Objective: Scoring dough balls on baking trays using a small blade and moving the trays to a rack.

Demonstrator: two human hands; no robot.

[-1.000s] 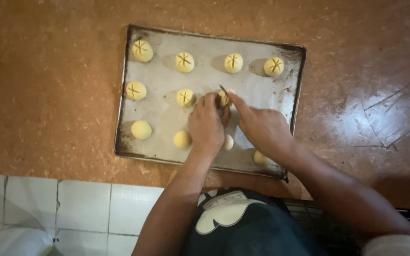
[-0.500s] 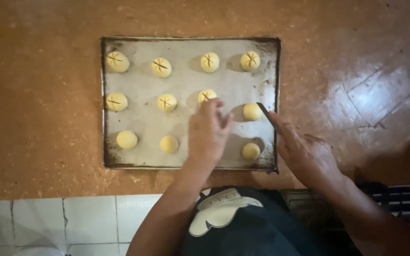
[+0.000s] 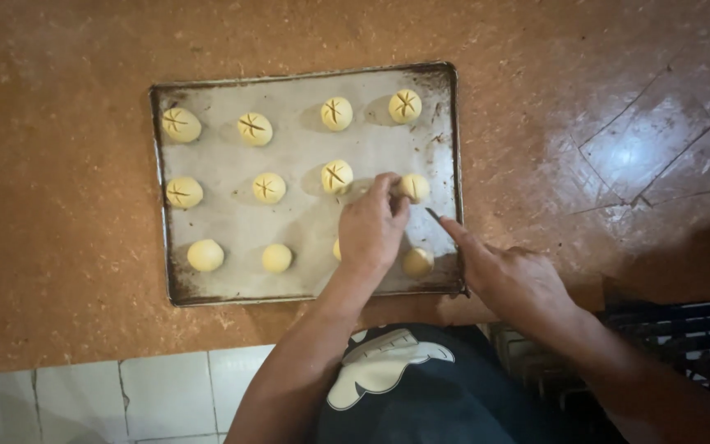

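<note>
Left hand (image 3: 371, 230) over grey metal baking tray (image 3: 306, 214), fingertips pinching round pale-yellow unscored dough ball (image 3: 415, 187). Right hand (image 3: 511, 275) gripping small dark blade (image 3: 434, 215), near ball.

Single head-worn camera, looking almost straight down from above the person's own torso. It sits fairly near, framing the baking tray (image 3: 306, 82) on the orange bench (image 3: 59, 205), with both forearms entering from the bottom edge. No second view, so nothing overlaps.
</note>
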